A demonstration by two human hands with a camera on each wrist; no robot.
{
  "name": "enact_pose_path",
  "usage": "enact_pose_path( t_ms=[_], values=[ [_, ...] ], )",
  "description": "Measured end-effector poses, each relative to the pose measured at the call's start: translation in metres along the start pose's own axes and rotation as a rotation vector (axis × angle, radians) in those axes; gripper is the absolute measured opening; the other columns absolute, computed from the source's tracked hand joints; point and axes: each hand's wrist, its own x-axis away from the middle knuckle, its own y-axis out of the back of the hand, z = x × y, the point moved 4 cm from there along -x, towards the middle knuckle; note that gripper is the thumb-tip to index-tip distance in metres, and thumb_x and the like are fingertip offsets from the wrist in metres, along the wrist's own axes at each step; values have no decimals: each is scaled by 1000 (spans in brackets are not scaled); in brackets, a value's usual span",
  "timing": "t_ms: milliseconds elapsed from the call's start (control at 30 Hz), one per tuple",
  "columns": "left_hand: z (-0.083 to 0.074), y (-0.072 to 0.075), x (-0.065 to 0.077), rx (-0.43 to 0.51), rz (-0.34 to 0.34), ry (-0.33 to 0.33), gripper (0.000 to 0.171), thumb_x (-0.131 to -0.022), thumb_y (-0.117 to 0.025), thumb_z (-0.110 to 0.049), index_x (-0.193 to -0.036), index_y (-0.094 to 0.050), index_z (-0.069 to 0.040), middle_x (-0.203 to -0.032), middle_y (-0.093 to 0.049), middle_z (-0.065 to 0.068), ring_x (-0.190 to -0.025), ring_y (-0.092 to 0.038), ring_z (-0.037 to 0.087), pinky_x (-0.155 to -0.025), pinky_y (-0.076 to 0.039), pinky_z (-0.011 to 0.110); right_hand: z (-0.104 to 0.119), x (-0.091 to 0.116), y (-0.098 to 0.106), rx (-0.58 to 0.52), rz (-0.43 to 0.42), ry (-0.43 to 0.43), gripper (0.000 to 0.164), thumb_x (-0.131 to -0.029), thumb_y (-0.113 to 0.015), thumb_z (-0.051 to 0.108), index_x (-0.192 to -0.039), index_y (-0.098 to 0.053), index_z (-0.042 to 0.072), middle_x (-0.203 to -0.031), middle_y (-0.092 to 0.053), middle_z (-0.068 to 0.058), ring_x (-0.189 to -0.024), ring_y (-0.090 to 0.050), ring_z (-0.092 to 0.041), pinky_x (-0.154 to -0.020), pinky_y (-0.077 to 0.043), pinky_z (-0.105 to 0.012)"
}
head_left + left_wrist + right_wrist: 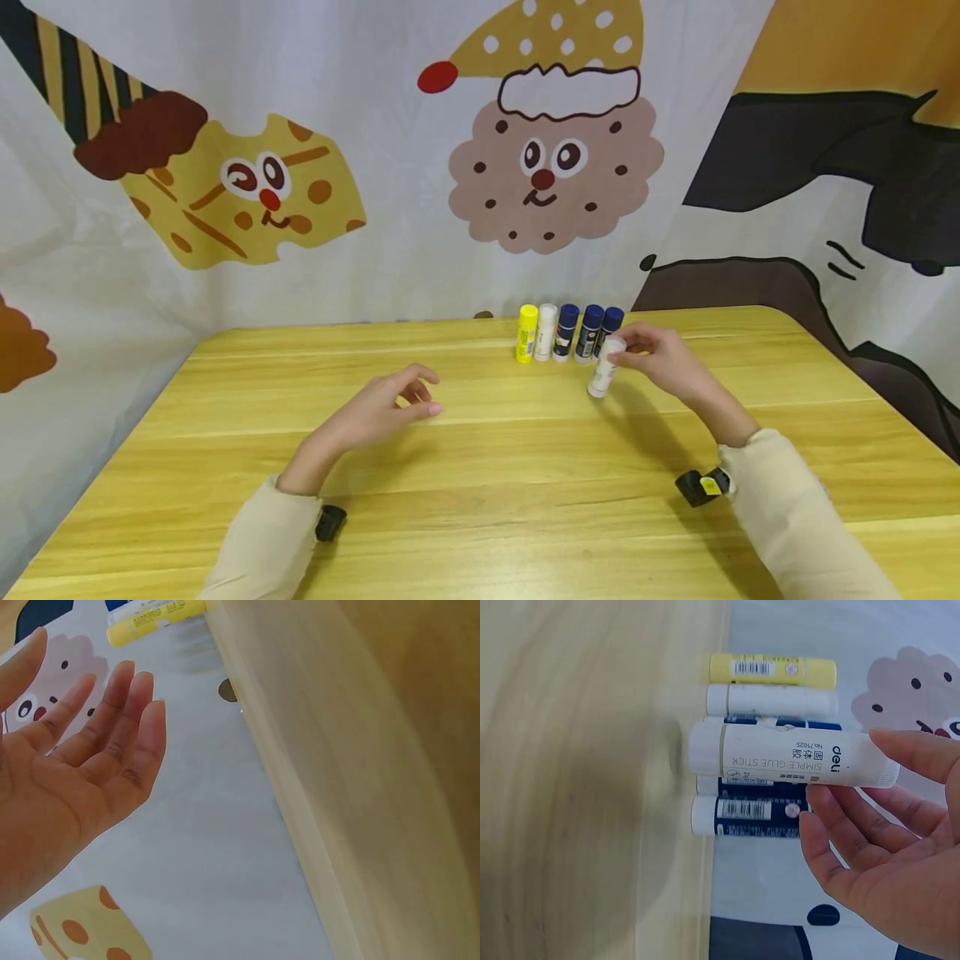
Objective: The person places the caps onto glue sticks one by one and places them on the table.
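Note:
My right hand (660,357) pinches a white glue stick (602,373) near its cap end, between thumb and fingers. In the right wrist view this glue stick (780,756) bears deli lettering and overlaps the row behind it. That row stands upright toward the table's back: a yellow glue stick (527,333), a white one (546,332), then three dark blue ones, the middle of them (589,333) partly beside the held stick. My left hand (382,408) hovers over the table to the left, fingers loosely bent, holding nothing; its palm (67,780) shows in the left wrist view.
The wooden table (465,500) reaches back to a white curtain (405,250) printed with cartoon figures. Black wrist straps (701,487) sit at both sleeves. The row of glue sticks stands close to the table's back edge.

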Motion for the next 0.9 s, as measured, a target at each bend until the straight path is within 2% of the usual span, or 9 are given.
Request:
enact_pose_path(
  t_ms=[400, 567, 900],
  values=[
    [10, 9, 9, -12, -5, 29, 40, -92, -54, -35, -123, -48, -10, -101, -56, 3, -95, -53, 21, -71, -45, 34, -16, -5, 11, -20, 19, -78, 33, -88, -61, 13, -113, -54, -9, -101, -58, -19, -86, -57, -18, -72, -47, -30],
    [15, 14, 13, -23, -15, 40, 40, -91, -55, -35, -123, -48, -11, -101, -56, 3, -95, -53, 20, -72, -45, 34, -21, -5, 14, -15, 11, -103, 35, -89, -60, 13, -114, -52, -10, -103, -57, -21, -87, -57, -20, -71, -47, -28],
    [19, 27, 23, -58, -30, 42, 42, -92, -54, -34, -124, -47, -9, -101, -57, 4, -95, -54, 22, -71, -45, 35, -29, -9, 17, -2, -9, -125, 38, -91, -58, 15, -116, -51, -11, -107, -56, -23, -94, -56, -30, -78, -46, -40]
  ],
)
